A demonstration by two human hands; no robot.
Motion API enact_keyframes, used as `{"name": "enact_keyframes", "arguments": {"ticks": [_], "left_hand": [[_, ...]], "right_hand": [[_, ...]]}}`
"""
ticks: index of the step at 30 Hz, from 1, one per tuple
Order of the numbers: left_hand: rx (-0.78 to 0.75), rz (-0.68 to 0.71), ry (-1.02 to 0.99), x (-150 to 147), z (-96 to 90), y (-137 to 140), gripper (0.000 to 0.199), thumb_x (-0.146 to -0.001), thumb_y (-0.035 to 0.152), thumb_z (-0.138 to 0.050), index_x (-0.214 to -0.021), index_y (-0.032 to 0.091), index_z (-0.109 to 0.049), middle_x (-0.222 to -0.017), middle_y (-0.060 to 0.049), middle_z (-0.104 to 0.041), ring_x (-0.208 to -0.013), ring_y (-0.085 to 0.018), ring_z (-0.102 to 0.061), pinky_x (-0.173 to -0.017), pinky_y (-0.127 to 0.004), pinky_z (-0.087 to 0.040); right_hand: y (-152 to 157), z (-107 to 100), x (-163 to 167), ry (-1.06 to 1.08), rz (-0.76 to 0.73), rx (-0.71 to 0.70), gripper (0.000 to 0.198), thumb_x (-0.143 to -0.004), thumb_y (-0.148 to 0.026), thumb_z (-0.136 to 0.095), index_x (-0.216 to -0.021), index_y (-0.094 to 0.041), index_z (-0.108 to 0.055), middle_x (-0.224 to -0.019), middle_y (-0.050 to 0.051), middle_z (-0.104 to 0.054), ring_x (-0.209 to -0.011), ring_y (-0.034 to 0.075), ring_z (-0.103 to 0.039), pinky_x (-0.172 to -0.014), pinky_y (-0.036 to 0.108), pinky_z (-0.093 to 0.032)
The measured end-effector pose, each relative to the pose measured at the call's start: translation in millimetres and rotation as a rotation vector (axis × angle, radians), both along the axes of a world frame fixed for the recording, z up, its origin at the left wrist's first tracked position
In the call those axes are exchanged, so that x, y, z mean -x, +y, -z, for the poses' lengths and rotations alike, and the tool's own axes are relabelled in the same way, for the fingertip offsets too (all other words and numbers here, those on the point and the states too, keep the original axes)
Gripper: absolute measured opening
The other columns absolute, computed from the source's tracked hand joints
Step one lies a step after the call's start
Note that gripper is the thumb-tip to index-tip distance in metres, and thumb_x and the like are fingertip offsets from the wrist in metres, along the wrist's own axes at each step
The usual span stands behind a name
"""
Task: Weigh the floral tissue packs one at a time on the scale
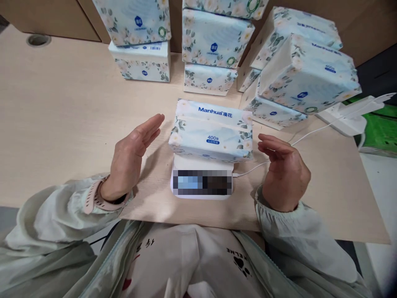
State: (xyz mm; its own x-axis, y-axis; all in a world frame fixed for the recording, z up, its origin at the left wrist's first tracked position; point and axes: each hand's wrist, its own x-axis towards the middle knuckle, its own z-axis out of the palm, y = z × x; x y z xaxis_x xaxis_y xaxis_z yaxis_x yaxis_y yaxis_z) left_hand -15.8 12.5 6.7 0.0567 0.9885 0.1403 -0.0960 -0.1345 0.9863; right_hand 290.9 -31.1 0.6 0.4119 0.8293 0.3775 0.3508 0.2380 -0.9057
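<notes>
Two empty hands (127,162) (283,176) apart, flanking a tissue pack (211,129), its long axis roughly left-to-right, printed name (215,112) reading upright

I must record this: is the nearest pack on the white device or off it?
On: the pack sits atop the device, whose front shows below.

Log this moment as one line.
Manhua tissue pack: on white device | left hand: open, off pack | right hand: open, off pack | white cable: plugged into device | more packs: stacked behind
</notes>
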Motion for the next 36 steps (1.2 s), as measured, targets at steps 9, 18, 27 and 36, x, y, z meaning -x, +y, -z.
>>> {"name": "enact_keyframes", "arguments": {"ticks": [9, 18, 27, 36], "left_hand": [[-0.007, -0.001, 0.033, 0.7, -1.1, 0.8, 0.045, -0.112, 0.06, -0.055, -0.137, 0.034, -0.082, -0.155, 0.002, -0.074, -0.161, -0.031, -0.056, -0.142, -0.057, -0.041], [0.031, -0.005, 0.074, -0.2, -4.2, 0.2, 0.051, -0.111, 0.064, -0.053, -0.139, 0.032, -0.08, -0.158, -0.002, -0.072, -0.163, -0.033, -0.053, -0.143, -0.057, -0.038], [0.023, 0.127, 0.043, -1.8, 5.0, 7.3, 0.05, -0.11, 0.06, -0.059, -0.151, 0.035, -0.074, -0.17, 0.002, -0.06, -0.17, -0.033, -0.043, -0.146, -0.057, -0.033], [-0.155, 0.164, -0.035, -1.8, -23.2, 39.9, 0.042, -0.103, 0.067, -0.065, -0.131, 0.038, -0.079, -0.163, 0.013, -0.066, -0.176, -0.032, -0.03, -0.15, -0.053, -0.026]], "right_hand": [[1.1, 1.3, -1.8, 0.052, -0.029, -0.046, 0.038, -0.108, -0.049, -0.055, -0.095, -0.027, -0.083, -0.113, 0.011, -0.083, -0.116, 0.034, -0.077, -0.1, 0.055, -0.061], [1.0, -0.7, -1.6, 0.043, -0.038, -0.048, 0.038, -0.108, -0.048, -0.056, -0.095, -0.027, -0.084, -0.101, 0.011, -0.081, -0.095, 0.029, -0.073, -0.085, 0.051, -0.058], [-14.4, -2.3, -9.8, -0.04, -0.155, 0.183, 0.042, -0.109, -0.055, -0.06, -0.133, -0.028, -0.081, -0.133, 0.008, -0.082, -0.11, 0.028, -0.076, -0.108, 0.053, -0.06], [39.9, -53.2, 30.3, -0.31, -0.594, 0.265, 0.073, -0.106, -0.073, -0.056, -0.169, -0.036, -0.052, -0.163, 0.006, -0.066, -0.145, 0.037, -0.063, -0.128, 0.063, -0.053]]}}
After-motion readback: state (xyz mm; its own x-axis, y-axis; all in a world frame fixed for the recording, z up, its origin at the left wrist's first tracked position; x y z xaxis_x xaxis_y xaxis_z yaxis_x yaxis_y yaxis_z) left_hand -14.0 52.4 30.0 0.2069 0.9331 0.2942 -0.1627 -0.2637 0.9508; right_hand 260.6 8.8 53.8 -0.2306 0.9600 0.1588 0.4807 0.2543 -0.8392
